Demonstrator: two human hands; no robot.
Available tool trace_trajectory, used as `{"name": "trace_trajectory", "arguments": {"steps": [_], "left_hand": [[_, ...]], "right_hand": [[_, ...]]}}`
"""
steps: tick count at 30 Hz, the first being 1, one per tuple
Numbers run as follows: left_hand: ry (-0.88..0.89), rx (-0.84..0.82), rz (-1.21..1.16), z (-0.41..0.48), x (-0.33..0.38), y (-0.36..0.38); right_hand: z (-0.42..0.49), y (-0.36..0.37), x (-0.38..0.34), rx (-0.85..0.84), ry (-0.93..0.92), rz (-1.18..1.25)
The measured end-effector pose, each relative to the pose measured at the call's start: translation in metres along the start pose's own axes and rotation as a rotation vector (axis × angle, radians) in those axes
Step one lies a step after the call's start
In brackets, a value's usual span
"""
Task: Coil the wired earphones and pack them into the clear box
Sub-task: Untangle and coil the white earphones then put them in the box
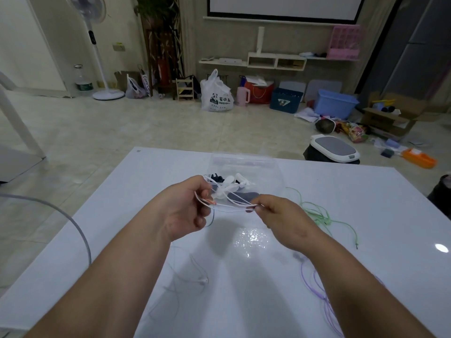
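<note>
I am looking down through the head camera at a white table (366,203), and both hands are working above its middle. The left hand (185,208) is gripping the white earphones (231,205): its fingers are curling round several loops of the cable, and the palm is facing toward me. The right hand (280,220) is pinching the same cable between thumb and forefinger, with the other fingers folding under. Between the two hands a few white strands are running almost level, lifted above the table. Something small and orange-pink is showing at the left fingertips; I cannot tell what it is.

The clear box (244,163) is standing just behind the hands, near the far edge of the table. Some white and dark items are lying inside it, but through the plastic I am not making out what they are. Whether the white cable is touching the box I cannot tell, because the strands are crossing in front of it.

To the right of the right hand, green earphones (317,213) are lying loose on the table, with the plug end reaching toward the right. Beside the right forearm, purple earphones (302,274) are lying in loose loops. Between the forearms a thin pale cable (202,280) is resting on the surface. At the left, a grey cable (83,236) is curving past the table's edge.
</note>
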State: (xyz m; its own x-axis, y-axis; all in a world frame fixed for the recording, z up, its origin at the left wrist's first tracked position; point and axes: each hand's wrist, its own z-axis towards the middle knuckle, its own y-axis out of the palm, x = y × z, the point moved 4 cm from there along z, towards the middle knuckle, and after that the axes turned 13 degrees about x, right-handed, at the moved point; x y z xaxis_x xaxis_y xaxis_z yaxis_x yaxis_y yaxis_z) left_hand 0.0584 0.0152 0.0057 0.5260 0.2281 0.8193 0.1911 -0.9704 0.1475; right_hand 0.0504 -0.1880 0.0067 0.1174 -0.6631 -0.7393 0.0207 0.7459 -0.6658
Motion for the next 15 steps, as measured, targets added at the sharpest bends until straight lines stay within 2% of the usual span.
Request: {"name": "trace_trajectory", "arguments": {"steps": [2,6,9,12,15], "left_hand": [[-0.001,-0.01,-0.056,-0.001,0.0,0.002],[-0.02,0.024,-0.223,0.0,0.0,0.0],[0.018,0.035,-0.26,0.001,0.002,-0.003],[0.04,-0.014,-0.44,0.0,0.007,-0.001],[0.104,-0.046,-0.598,0.0,0.01,0.006]], "right_hand": [[0.0,0.002,-0.001,0.0,0.017,0.053],[0.001,0.001,-0.003,-0.022,0.17,0.298],[0.001,0.003,-0.001,-0.051,0.244,0.411],[-0.001,0.004,-0.001,-0.079,0.237,0.434],[-0.003,0.005,-0.004,-0.096,0.193,0.352]]}}
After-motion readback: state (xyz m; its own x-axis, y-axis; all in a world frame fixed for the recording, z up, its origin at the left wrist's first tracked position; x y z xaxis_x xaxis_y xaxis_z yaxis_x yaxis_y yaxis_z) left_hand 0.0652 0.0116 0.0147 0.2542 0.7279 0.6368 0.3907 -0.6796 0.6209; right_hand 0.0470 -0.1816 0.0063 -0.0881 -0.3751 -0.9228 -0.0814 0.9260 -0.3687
